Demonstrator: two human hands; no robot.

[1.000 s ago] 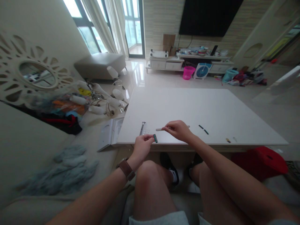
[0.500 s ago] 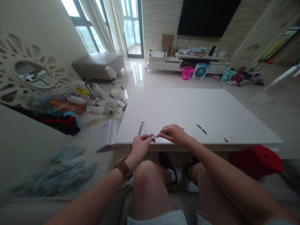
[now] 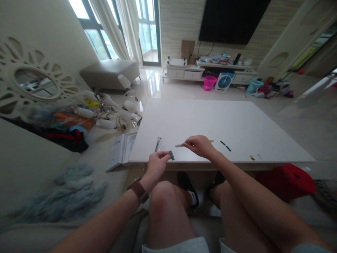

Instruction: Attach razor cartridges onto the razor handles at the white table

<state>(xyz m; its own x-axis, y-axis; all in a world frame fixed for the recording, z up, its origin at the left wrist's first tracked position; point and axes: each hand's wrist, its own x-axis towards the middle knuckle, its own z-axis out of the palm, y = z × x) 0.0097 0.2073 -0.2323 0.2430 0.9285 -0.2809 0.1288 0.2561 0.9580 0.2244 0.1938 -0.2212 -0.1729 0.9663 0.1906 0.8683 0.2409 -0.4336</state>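
Note:
My left hand [image 3: 158,162] pinches a small green-and-black razor cartridge [image 3: 172,155] between thumb and fingers, just over the table's near edge. My right hand [image 3: 198,145] is closed around a slim white stick [image 3: 178,145]; one end points left toward the cartridge and the other sticks out behind the hand. The stick and cartridge are apart. A silver razor handle [image 3: 158,144] lies on the white table [image 3: 200,116], beyond my left hand, with a clear plastic piece [image 3: 162,148] beside it. Two dark strips [image 3: 225,146], similar to the cartridge, lie right of my right hand.
Farther right on the table are a small brownish-gold item [image 3: 252,157] and a clear piece [image 3: 259,156]. A red stool-like object [image 3: 286,182] stands by the table's near right side. An open white box [image 3: 116,153] and a lamp with several white shades [image 3: 123,114] are at the left.
My right hand has drawn the white stick away from the cartridge, up and to the right. My left hand still holds the cartridge in nearly the same place.

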